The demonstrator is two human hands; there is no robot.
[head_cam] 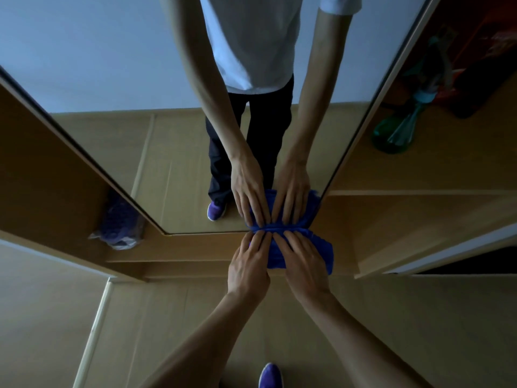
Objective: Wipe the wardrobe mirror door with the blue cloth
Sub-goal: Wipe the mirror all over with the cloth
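At the bottom edge of the mirror door [117,79], near its right corner, straight fingers [258,243] lie flat. The left hand [247,266] and right hand [303,263] sit side by side, both pressing the blue cloth [323,243] against the glass. Pale wooden floor [167,331] spreads below, with one purple shoe [270,375] on it.

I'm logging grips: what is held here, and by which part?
Nothing is gripped: left hand and right hand press the blue cloth, straight fingers on its far edge, against the bottom of the mirror door.
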